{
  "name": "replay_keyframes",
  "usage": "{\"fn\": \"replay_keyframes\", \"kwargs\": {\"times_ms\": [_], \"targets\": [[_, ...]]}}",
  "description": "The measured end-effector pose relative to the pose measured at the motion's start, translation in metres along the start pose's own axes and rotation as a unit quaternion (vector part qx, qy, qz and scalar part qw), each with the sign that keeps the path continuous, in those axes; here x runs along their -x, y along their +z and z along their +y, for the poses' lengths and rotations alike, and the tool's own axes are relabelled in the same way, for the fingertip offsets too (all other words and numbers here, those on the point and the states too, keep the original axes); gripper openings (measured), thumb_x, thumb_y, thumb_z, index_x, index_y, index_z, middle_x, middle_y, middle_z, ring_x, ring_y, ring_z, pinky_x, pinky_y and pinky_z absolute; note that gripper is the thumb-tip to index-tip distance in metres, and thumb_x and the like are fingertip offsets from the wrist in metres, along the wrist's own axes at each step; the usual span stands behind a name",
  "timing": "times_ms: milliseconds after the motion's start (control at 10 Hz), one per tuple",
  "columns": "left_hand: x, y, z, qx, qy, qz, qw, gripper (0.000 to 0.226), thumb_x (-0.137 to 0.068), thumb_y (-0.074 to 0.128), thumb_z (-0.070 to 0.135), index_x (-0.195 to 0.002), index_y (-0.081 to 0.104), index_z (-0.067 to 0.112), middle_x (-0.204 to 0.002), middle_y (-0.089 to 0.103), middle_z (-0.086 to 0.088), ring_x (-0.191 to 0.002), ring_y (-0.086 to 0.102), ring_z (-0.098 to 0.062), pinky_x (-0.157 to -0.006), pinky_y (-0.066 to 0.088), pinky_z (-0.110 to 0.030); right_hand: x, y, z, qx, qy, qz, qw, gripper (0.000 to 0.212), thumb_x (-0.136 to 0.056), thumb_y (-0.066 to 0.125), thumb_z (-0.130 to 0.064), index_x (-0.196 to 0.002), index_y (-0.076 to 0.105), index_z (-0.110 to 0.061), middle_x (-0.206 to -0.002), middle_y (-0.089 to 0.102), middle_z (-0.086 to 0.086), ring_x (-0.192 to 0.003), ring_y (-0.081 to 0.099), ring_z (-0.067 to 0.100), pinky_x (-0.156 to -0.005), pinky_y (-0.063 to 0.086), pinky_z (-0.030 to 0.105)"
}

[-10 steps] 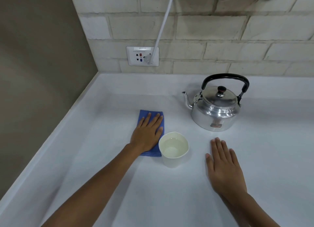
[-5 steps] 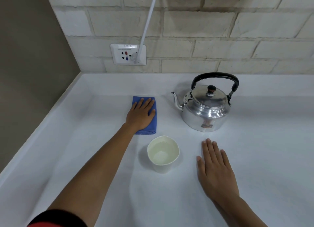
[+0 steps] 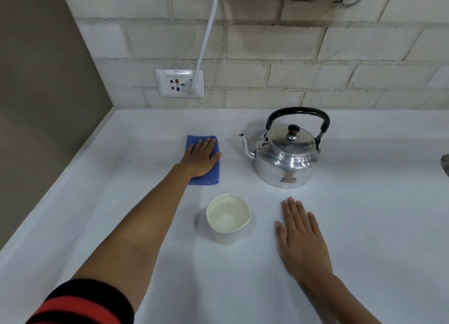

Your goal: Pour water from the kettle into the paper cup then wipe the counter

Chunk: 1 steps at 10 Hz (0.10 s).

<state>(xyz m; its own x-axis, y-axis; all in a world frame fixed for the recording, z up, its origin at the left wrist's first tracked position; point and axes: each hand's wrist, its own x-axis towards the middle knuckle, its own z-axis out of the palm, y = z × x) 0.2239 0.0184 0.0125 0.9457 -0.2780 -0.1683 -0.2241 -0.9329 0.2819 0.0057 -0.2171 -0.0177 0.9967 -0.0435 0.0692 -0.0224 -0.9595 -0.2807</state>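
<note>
The left grip [image 3: 200,160] lies flat and spread, palm down, pressing a folded blue cloth [image 3: 204,178] onto the white surface [image 3: 364,226]; the fingers are not curled round anything, only bearing on it. The right grip [image 3: 301,238] rests flat and empty on the surface, fingers together, holding nothing.

The cloth looks soft and limp, likely to bunch or slide out if pushed by the fingertips alone, so a flat palm over its middle seems the best hold for wiping. Its near edge shows below the left wrist and its far corners beyond the fingertips.

The paper cup [image 3: 228,217] stands nearer the person than the left grip and a little to its right, apart from the cloth, between the two grips. It holds water already, so the pour appears done. It is light with thin, slightly squashed walls, and a sweep that clips it could tip it.

The kettle [image 3: 286,158] stands upright to the right of the left grip, beyond the right grip's fingertips, untouched.
</note>
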Motion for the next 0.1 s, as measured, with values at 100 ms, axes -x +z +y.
{"fn": "replay_keyframes", "kwargs": {"times_ms": [100], "targets": [[0.0160, -0.0103, 0.0094, -0.003, 0.035, 0.063, 0.997, 0.060, -0.097, 0.018, 0.045, -0.146, -0.004, 0.017, -0.158, -0.003, -0.001, -0.145, -0.005, -0.018, -0.117, -0.004, -0.039, 0.0006, -0.0013, 0.0029, 0.011, -0.006, -0.012, 1.000, 0.056, -0.098, 0.018, -0.036, -0.145, -0.006, -0.016, -0.158, -0.006, -0.002, -0.142, -0.012, 0.009, -0.119, -0.006, 0.031]]}}
